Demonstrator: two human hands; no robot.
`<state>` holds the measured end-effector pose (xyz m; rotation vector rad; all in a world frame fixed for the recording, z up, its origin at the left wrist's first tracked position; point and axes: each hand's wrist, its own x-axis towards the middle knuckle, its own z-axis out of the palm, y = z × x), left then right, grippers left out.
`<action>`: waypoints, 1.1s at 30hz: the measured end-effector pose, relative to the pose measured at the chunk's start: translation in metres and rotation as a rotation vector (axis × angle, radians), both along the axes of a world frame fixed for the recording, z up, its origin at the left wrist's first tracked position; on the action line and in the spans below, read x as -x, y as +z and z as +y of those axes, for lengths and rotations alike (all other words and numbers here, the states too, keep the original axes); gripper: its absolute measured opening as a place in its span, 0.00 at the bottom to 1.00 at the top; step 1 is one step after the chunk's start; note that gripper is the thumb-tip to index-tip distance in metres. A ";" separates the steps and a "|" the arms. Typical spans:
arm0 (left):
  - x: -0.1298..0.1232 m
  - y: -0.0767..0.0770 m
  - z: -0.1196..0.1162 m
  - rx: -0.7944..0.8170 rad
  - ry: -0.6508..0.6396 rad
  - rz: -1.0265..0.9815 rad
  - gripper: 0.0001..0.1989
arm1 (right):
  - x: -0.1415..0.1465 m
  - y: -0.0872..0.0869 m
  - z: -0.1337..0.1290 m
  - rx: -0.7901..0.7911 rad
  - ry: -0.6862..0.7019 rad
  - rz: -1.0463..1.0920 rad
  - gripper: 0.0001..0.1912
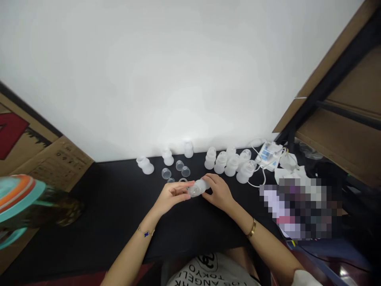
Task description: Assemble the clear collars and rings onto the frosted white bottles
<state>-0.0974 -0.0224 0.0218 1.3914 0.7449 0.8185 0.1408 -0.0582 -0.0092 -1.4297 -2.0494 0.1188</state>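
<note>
Two bare hands, the left hand and the right hand, hold a frosted plastic bottle sideways above a black tabletop.

Both grips are closed on the bottle, the left fingers at its clear end and the right fingers curled over its other end. The forearms angle inward from the bottom of the view, with a thin bracelet on the left wrist and a gold bangle on the right. Just ahead lie clear plastic cups and a thin ring. More frosted bottles stand to the right, near a white electronic unit with cables. The tabletop's far edge meets a white wall, and dark tabletop stretches well left of the hands.
</note>
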 end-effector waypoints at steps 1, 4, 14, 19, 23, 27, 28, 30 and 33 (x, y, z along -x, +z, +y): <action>-0.001 -0.001 -0.001 -0.016 -0.032 -0.008 0.20 | 0.000 0.000 0.000 0.030 -0.001 -0.003 0.24; -0.001 -0.002 -0.001 -0.052 -0.049 -0.040 0.26 | 0.001 0.000 0.002 0.094 -0.011 0.071 0.24; 0.005 -0.003 0.005 -0.118 0.187 -0.017 0.22 | -0.021 0.012 0.010 0.373 -0.269 0.192 0.20; 0.003 -0.004 0.004 -0.122 0.200 0.036 0.21 | -0.031 0.027 0.007 0.465 -0.366 0.082 0.21; 0.001 -0.005 0.004 -0.120 0.201 0.071 0.20 | -0.036 0.033 0.003 0.527 -0.404 0.042 0.19; 0.001 -0.008 0.003 -0.134 0.202 0.094 0.20 | -0.037 0.033 0.002 0.531 -0.437 0.019 0.17; 0.001 -0.009 0.003 -0.139 0.202 0.097 0.20 | -0.037 0.033 0.001 0.533 -0.441 0.019 0.17; 0.001 -0.009 0.003 -0.148 0.197 0.109 0.20 | -0.038 0.034 0.001 0.530 -0.452 0.021 0.17; 0.000 -0.008 0.002 -0.158 0.185 0.140 0.20 | -0.041 0.037 0.000 0.532 -0.492 0.027 0.16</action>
